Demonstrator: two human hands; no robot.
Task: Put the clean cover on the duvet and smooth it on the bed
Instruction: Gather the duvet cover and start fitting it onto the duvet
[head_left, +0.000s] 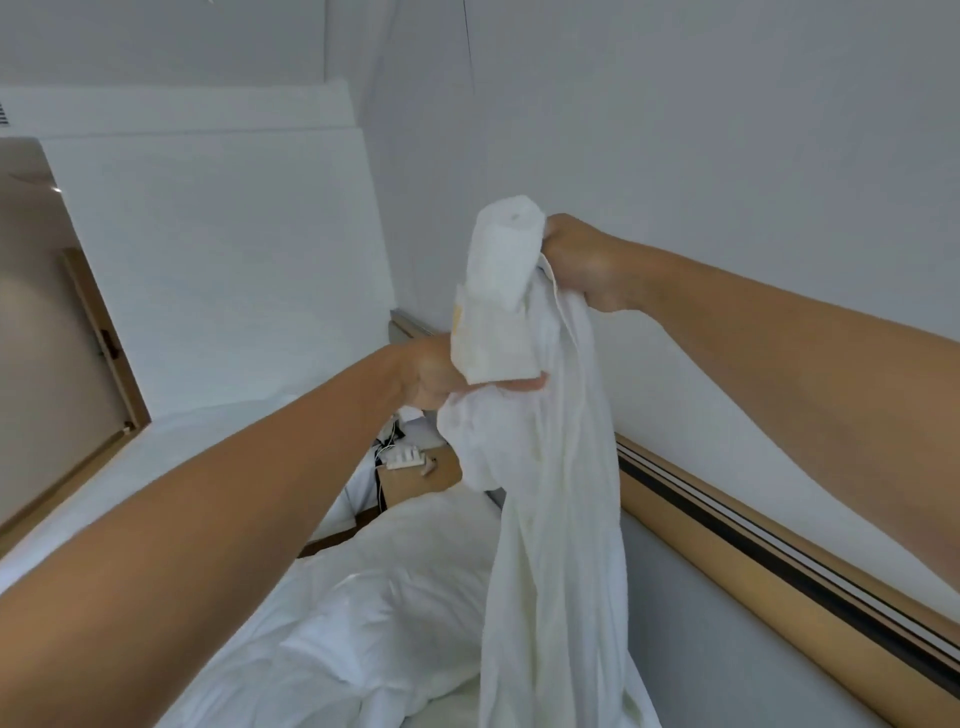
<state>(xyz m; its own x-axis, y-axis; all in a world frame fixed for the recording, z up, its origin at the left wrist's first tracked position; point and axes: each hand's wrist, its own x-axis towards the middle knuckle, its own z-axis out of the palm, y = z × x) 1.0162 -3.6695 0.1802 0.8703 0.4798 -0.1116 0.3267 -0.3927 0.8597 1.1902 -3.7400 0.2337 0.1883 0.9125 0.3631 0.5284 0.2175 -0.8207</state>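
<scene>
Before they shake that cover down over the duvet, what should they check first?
1. Right hand grips the top of the cover: ok.
2. Left hand grips the cover lower down: ok.
3. Padded corner seated inside the cover: not ok, it shows bare above the fabric.
4. Cover hanging untwisted: cannot tell, it falls in deep folds.
5. Bunched bedding on the bed drawn into the cover: not ok.
6. Bedside table clear of the hanging fabric: cannot tell.
</scene>
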